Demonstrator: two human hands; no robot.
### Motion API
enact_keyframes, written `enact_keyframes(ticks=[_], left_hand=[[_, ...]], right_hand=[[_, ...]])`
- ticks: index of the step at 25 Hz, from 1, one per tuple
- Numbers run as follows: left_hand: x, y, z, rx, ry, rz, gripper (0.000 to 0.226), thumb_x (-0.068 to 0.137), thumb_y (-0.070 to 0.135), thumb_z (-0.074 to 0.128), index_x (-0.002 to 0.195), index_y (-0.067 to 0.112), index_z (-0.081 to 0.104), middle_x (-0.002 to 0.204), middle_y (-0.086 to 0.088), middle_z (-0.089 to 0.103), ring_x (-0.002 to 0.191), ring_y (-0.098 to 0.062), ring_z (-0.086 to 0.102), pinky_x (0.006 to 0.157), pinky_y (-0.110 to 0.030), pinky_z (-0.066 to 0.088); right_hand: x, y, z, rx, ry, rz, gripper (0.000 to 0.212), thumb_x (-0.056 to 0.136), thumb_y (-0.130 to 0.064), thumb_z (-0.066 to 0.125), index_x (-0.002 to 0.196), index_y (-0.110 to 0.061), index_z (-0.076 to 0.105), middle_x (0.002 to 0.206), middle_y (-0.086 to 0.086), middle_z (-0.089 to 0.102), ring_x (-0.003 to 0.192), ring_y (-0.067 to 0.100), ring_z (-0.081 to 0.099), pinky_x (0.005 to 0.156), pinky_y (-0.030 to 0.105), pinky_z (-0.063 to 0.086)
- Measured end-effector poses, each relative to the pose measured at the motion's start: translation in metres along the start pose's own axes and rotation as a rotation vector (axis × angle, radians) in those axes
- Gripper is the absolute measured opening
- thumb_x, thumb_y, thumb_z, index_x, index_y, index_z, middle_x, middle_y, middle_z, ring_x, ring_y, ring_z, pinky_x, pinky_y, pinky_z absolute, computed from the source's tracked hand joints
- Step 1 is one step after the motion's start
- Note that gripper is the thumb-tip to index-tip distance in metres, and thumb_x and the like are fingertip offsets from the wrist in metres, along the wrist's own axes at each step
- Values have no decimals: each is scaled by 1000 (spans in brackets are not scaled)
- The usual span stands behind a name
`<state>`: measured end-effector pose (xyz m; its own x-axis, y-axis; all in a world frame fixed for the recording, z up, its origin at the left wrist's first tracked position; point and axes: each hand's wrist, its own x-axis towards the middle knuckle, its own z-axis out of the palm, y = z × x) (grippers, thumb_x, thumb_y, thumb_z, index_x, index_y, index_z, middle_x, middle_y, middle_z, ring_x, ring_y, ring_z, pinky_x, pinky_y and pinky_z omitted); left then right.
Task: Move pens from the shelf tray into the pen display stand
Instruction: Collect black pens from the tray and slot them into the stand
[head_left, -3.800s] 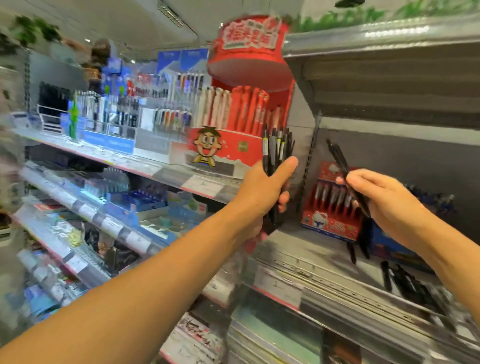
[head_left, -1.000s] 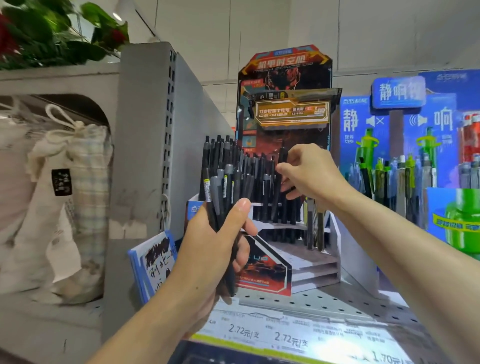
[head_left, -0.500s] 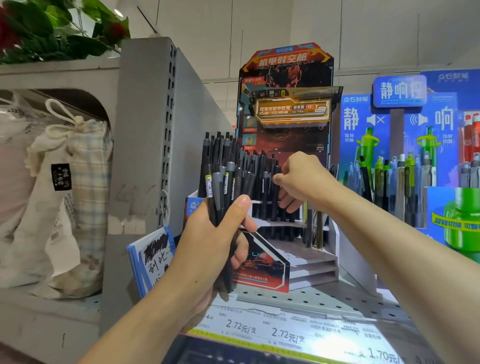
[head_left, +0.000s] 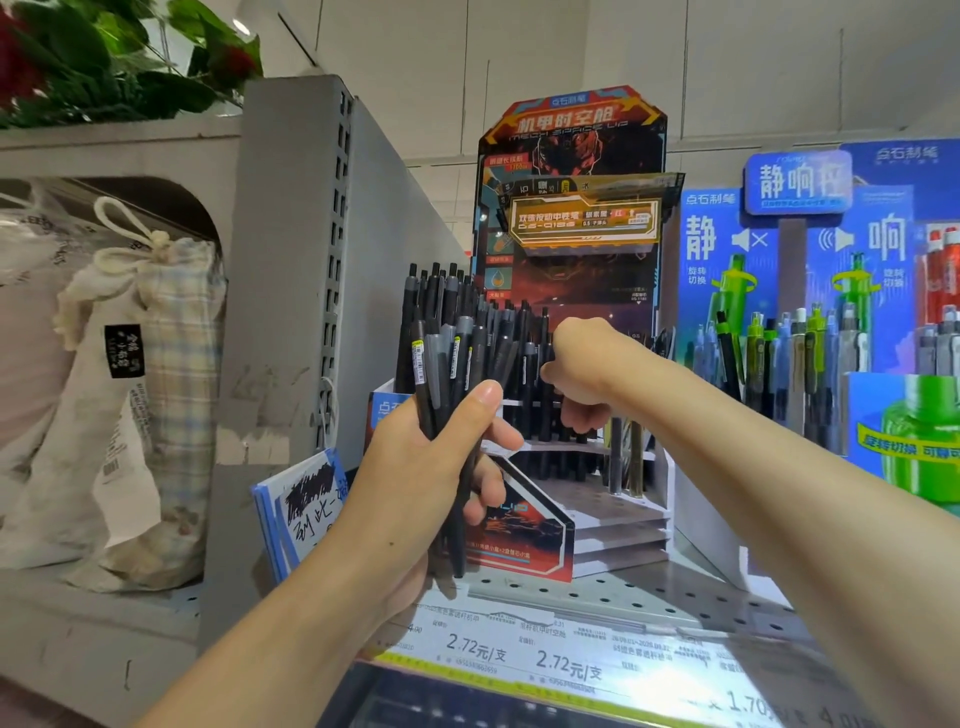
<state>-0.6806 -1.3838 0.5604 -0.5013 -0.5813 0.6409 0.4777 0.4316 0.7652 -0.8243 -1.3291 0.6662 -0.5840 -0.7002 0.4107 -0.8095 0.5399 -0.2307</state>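
Standing on a grey perforated metal shelf (head_left: 649, 592) is a tall cardboard pen display stand (head_left: 576, 218) printed in dark red and orange, with white stepped tiers at its base. Its upper rows already hold upright black pens; the lower steps at front right look mostly unfilled, apart from two or three thin pens standing there.

The left hand (head_left: 415, 478) is raised in front of the stand's left side, fingers and thumb wrapped around a thick bundle of black and grey click pens (head_left: 447, 364). The bundle's long axis runs nearly vertical, leaning slightly left, with the click buttons pointing up and the tips pointing down below the palm.

The right hand (head_left: 582, 369) reaches from the right into the middle of the stand, knuckles toward the camera, fingers curled down among the standing pens. It seems to be seating a pen in a slot, but the fingers hide whether one is pinched, so its grip cannot be told.

The relation that matters: the bundle sits just left of the right hand and slightly lower, close beside it, and its pens stand almost parallel to the stand's slots. The right hand is the nearer one to the free slots, so a pen probably needs little turning to go in.

The shelf tray is out of view.
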Motion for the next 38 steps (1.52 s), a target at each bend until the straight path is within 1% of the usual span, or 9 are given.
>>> enact_keyframes(ticks=[2, 4, 7, 12, 17, 20, 24, 29, 38], left_hand=[[1, 3, 3, -21, -8, -7, 45, 94, 47, 61, 86, 5, 72, 55, -9, 61, 42, -14, 50, 45, -21, 44], [5, 8, 6, -64, -10, 0, 44, 96, 44, 60, 93, 2, 71, 56, -3, 64, 42, -13, 51, 44, -21, 44], [17, 17, 14, -133, -2, -1, 42, 98, 41, 59, 102, 0, 69, 62, -1, 68, 44, -12, 54, 42, -21, 44], [35, 31, 24, -192, -3, -77, 39, 97, 42, 61, 105, 6, 72, 77, -4, 77, 49, -12, 61, 42, -21, 47], [40, 32, 28, -247, 12, -161, 38, 97, 38, 62, 95, 2, 75, 82, -14, 78, 61, -18, 73, 51, -28, 58], [40, 30, 26, -234, 45, -186, 42, 98, 37, 62, 98, -3, 72, 82, -18, 77, 67, -22, 76, 52, -30, 59], [38, 24, 23, -101, 107, -86, 38, 99, 38, 61, 104, 0, 67, 59, 0, 68, 44, -11, 55, 43, -21, 47], [34, 19, 24, -19, 121, -60, 37, 101, 31, 57, 84, 0, 71, 49, -3, 50, 39, -11, 41, 39, -21, 38], [33, 13, 20, 65, 52, 19, 28, 103, 27, 55, 103, 4, 70, 51, 10, 64, 41, -6, 48, 43, -16, 42]], right_hand=[[-4, 6, -4, 20, 58, -63, 27, 104, -14, 52, 98, 7, 66, 77, 18, 76, 63, 31, 74, 63, 36, 64], [-9, 16, -10, 265, 85, -210, 32, 103, -25, 56, 90, 1, 69, 69, 10, 74, 54, 23, 69, 47, 27, 55], [-21, 24, -19, 939, -225, -423, 33, 103, -31, 56, 93, -6, 75, 80, 9, 71, 62, 16, 64, 54, 25, 54], [-23, 32, -21, 1110, -318, -518, 22, 96, -35, 65, 94, -17, 77, 91, 3, 66, 72, 10, 57, 61, 24, 53], [-18, 35, -20, 1169, -207, -445, 13, 94, -21, 68, 94, -10, 75, 75, -2, 61, 65, 8, 54, 56, 20, 51], [-12, 41, -32, 1300, 42, -347, 18, 100, -19, 61, 100, -3, 69, 80, 5, 68, 65, 11, 66, 60, 24, 57], [-6, 44, -34, 914, 418, -271, 13, 100, -15, 61, 94, -4, 63, 75, 15, 73, 60, 21, 74, 58, 36, 62], [-1, 37, -7, 466, 425, -206, 19, 100, -19, 63, 94, -1, 63, 65, 15, 72, 50, 21, 72, 57, 42, 64], [8, 31, -1, 253, 403, -151, 20, 100, -17, 61, 90, 0, 61, 66, 16, 71, 47, 23, 71, 56, 42, 63]])
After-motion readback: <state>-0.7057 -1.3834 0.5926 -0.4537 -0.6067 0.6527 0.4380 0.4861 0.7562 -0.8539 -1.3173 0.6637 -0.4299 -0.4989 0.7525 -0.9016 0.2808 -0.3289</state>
